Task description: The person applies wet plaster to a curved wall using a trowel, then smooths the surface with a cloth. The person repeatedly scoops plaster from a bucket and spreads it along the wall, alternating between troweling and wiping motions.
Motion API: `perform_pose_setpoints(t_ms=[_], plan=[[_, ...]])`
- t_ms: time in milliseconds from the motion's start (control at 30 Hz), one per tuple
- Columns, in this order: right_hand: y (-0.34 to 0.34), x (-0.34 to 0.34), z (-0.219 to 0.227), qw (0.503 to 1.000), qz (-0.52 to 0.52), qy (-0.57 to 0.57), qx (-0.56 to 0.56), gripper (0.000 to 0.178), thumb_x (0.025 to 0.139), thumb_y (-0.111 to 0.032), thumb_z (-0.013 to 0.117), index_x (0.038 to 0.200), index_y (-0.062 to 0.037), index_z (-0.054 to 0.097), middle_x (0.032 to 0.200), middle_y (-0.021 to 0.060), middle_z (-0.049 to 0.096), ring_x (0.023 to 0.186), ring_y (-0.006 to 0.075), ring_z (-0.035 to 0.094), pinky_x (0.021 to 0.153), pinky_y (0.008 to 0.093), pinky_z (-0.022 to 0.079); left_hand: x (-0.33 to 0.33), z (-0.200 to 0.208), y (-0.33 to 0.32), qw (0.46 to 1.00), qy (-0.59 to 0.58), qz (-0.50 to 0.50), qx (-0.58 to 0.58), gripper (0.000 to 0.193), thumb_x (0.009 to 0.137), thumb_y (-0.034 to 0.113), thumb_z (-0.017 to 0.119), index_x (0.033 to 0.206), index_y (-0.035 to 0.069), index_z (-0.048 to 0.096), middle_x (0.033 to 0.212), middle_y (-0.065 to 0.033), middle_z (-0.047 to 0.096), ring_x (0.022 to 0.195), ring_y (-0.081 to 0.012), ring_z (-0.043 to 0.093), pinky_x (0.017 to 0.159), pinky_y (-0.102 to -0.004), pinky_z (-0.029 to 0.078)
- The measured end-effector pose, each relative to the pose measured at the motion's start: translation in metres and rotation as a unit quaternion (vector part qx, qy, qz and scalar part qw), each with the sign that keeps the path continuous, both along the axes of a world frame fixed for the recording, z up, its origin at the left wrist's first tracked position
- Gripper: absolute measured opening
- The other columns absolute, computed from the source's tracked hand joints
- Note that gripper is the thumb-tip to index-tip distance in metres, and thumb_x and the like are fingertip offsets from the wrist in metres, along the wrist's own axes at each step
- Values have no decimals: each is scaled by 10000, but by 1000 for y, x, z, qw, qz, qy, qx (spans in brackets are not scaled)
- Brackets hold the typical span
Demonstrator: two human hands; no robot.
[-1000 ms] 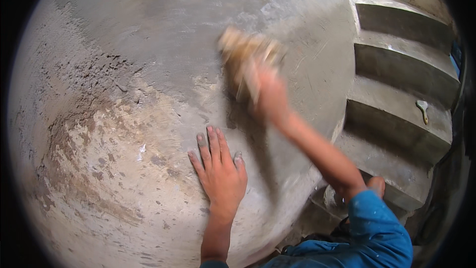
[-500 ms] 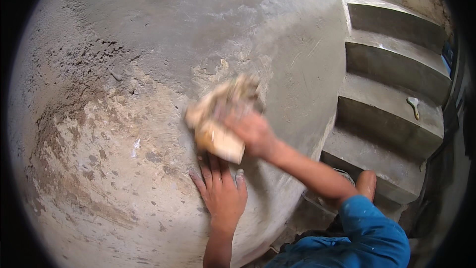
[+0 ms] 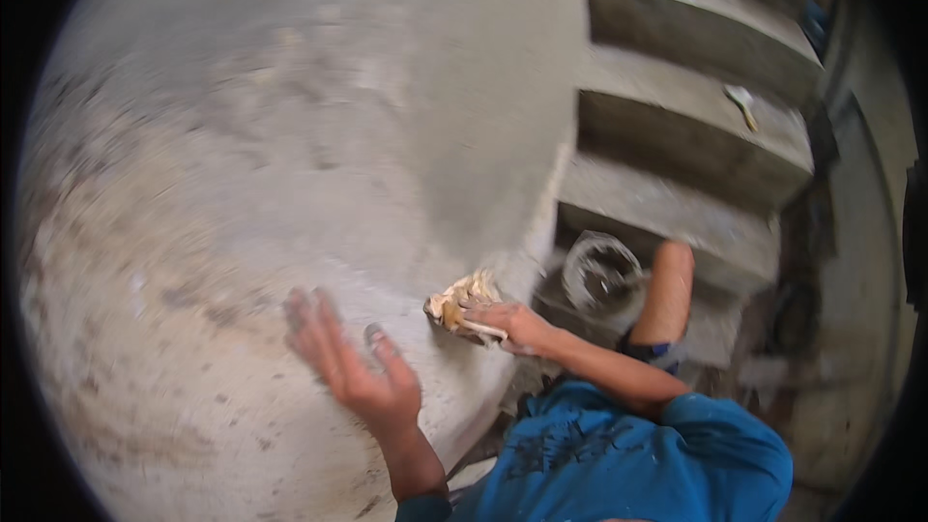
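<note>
View: head camera, looking down at a pale grey wall, blurred at left.
Crumpled tan wad: at the wall's lower right, near the edge beside the concrete stairs; it lies left of the right hand, partly under its fingers.
Wad's long axis: unclear in the crumples; roughly sideways, towards the right wrist.
Right hand: nearer one, fingers closed over the wad's right end.
Left hand: well apart, left of and below the wad, bare, fingers and thumb spread; contact with the wall cannot be told.
Bucket: round, to the right of and above the right hand, by the stairs.
Brush: on a higher step, well apart from both hands.
</note>
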State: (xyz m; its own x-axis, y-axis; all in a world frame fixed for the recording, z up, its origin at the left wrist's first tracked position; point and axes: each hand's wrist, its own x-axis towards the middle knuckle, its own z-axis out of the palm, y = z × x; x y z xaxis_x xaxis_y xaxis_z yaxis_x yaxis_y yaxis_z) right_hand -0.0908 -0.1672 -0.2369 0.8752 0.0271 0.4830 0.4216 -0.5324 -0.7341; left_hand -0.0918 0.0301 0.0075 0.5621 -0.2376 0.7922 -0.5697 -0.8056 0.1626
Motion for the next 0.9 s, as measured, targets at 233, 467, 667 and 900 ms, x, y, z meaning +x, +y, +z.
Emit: perform_pose_setpoints(t_ms=[233,467,667,900], plan=[[-229,-75,-124,877,-464,41,120,293,767,-64,575,999,38,722,921,301,730,877,499,708,805,550,572,-20,-123,-32,953,275,-118,-41,574,985,173,568,1509,-61,553,1613,-250,503,1514,-447,452,1251,-537,350],[-348,-71,-158,654,-747,118,-11,309,896,-182,694,1127,19,733,1072,266,719,1101,468,671,908,507,567,-58,-206,-45,867,468,-167,31,566,922,78,631,1471,-48,575,1579,-269,519,1454,-470,484,1247,-524,345],[-244,-37,-252,834,-422,324,-148,197,922,-166,721,1042,-9,720,1136,220,698,1111,414,649,934,501,578,-47,-205,-66,866,481,-134,37,573,900,18,633,1468,-45,583,1567,-257,536,1444,-454,504,1220,-497,384],[-224,7,-317,822,-287,463,-166,314,850,-239,791,1082,-29,765,1124,214,760,1149,385,702,928,490,610,-41,-203,-59,887,451,-57,88,537,918,14,625,1452,-36,603,1540,-265,563,1402,-446,559,1181,-483,433]])
